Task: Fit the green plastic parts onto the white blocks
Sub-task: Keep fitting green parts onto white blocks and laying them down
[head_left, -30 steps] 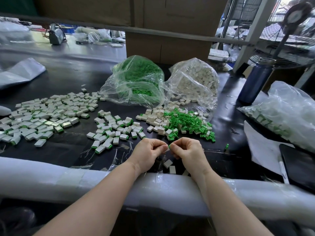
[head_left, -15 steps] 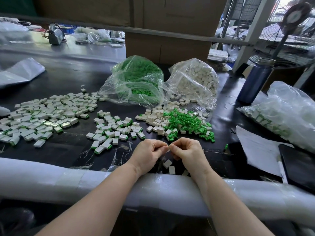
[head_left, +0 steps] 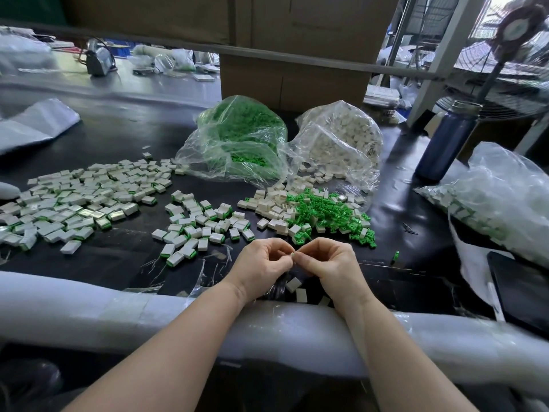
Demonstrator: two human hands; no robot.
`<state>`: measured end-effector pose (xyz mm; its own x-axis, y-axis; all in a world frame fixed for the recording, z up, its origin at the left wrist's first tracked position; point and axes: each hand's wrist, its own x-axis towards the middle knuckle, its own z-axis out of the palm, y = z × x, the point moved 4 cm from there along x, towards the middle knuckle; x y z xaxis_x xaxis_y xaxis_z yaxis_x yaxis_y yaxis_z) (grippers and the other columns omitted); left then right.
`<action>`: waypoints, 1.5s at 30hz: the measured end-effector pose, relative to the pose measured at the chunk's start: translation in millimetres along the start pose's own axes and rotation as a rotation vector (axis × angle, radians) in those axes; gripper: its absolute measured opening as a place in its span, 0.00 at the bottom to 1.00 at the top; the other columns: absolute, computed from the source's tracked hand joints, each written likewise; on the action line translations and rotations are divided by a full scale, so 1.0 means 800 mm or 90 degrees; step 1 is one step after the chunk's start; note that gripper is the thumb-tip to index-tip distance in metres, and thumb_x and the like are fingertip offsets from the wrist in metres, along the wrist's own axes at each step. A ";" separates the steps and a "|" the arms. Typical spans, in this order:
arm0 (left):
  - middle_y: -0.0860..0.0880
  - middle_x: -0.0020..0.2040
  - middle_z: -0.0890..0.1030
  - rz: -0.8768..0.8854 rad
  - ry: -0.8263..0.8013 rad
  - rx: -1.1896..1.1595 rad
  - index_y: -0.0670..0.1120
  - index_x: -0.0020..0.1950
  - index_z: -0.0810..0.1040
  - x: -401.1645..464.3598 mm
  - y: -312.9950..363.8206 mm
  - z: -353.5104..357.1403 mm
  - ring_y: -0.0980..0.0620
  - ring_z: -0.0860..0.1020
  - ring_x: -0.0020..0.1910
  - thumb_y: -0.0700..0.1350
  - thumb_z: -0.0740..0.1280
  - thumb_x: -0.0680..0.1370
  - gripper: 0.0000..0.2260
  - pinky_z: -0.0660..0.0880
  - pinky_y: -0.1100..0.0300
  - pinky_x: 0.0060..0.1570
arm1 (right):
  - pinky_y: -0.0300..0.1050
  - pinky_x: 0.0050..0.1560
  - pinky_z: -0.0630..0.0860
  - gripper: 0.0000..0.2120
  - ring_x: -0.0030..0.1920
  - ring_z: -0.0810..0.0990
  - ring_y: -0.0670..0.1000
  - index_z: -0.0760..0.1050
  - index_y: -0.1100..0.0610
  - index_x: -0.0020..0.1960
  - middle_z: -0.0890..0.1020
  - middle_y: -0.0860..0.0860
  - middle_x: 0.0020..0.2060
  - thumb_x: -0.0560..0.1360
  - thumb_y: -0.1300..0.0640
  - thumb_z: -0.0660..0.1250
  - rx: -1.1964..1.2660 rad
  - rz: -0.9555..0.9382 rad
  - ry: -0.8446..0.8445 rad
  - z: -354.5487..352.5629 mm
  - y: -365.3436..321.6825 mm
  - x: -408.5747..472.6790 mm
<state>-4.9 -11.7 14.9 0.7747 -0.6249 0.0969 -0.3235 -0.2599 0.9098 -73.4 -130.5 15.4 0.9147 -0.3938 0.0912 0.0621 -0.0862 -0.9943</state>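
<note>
Little change noted. The green part seen a second ago between the fingertips of the left hand (head_left: 263, 270) and right hand (head_left: 328, 267) is now mostly hidden; only a pale piece (head_left: 292, 255) is glimpsed there.

Both forearms reach forward, wrists close together. Left hand (head_left: 261, 270) and right hand (head_left: 328, 266) have fingers curled, thumb and fingertips meeting between them in a pinch (whatever they hold is too small to tell). Knuckles face up.
</note>
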 end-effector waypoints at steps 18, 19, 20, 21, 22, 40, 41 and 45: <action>0.46 0.54 0.68 0.039 -0.053 -0.009 0.45 0.48 0.78 -0.001 0.011 0.005 0.51 0.72 0.47 0.36 0.64 0.76 0.06 0.73 0.63 0.51 | 0.33 0.32 0.71 0.10 0.30 0.76 0.44 0.81 0.59 0.42 0.80 0.51 0.29 0.76 0.57 0.64 -0.016 0.027 -0.105 0.010 0.004 0.005; 0.46 0.54 0.68 0.041 -0.058 -0.003 0.46 0.47 0.78 -0.001 0.011 0.006 0.51 0.72 0.47 0.35 0.64 0.76 0.07 0.73 0.62 0.51 | 0.32 0.31 0.71 0.09 0.28 0.75 0.42 0.81 0.59 0.42 0.80 0.49 0.28 0.76 0.59 0.64 0.002 0.031 -0.107 0.011 0.004 0.005; 0.46 0.53 0.68 0.043 -0.062 0.000 0.47 0.46 0.77 -0.001 0.012 0.006 0.51 0.72 0.47 0.35 0.64 0.76 0.08 0.73 0.62 0.50 | 0.31 0.30 0.71 0.09 0.27 0.75 0.41 0.81 0.60 0.41 0.80 0.47 0.26 0.76 0.60 0.64 0.016 0.033 -0.108 0.011 0.005 0.005; 0.47 0.52 0.68 0.044 -0.066 0.003 0.48 0.46 0.77 -0.002 0.012 0.007 0.52 0.72 0.46 0.34 0.63 0.75 0.09 0.73 0.62 0.49 | 0.30 0.29 0.70 0.08 0.27 0.75 0.40 0.81 0.60 0.41 0.79 0.47 0.25 0.76 0.61 0.64 0.021 0.032 -0.107 0.010 0.004 0.004; 0.47 0.52 0.68 0.044 -0.069 0.003 0.48 0.45 0.77 -0.002 0.011 0.008 0.52 0.72 0.46 0.34 0.63 0.75 0.09 0.73 0.61 0.48 | 0.30 0.29 0.70 0.08 0.26 0.75 0.40 0.81 0.60 0.41 0.79 0.47 0.25 0.76 0.61 0.65 0.021 0.030 -0.105 0.010 0.003 0.004; 0.47 0.53 0.68 0.062 -0.098 0.066 0.44 0.49 0.77 0.000 0.009 0.012 0.45 0.74 0.51 0.36 0.63 0.75 0.06 0.74 0.54 0.55 | 0.30 0.26 0.67 0.09 0.23 0.71 0.40 0.81 0.66 0.41 0.77 0.47 0.22 0.76 0.64 0.65 0.005 0.036 -0.063 0.007 0.001 0.002; 0.47 0.53 0.68 0.062 -0.099 0.068 0.43 0.49 0.77 0.000 0.009 0.013 0.45 0.74 0.51 0.36 0.63 0.75 0.06 0.74 0.54 0.55 | 0.30 0.26 0.67 0.08 0.23 0.72 0.40 0.81 0.66 0.41 0.77 0.46 0.22 0.76 0.64 0.65 0.007 0.036 -0.064 0.007 0.001 0.002; 0.46 0.53 0.69 0.063 -0.099 0.079 0.43 0.51 0.77 0.001 0.008 0.013 0.45 0.73 0.51 0.37 0.63 0.76 0.06 0.74 0.54 0.56 | 0.31 0.26 0.67 0.09 0.23 0.71 0.41 0.81 0.65 0.40 0.78 0.47 0.23 0.76 0.63 0.65 0.007 0.041 -0.065 0.006 0.002 0.002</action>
<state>-12.2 -21.2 17.0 0.6453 -0.7558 0.1109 -0.4654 -0.2738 0.8417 -69.9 -126.4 13.7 0.9527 -0.3031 0.0217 0.0056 -0.0541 -0.9985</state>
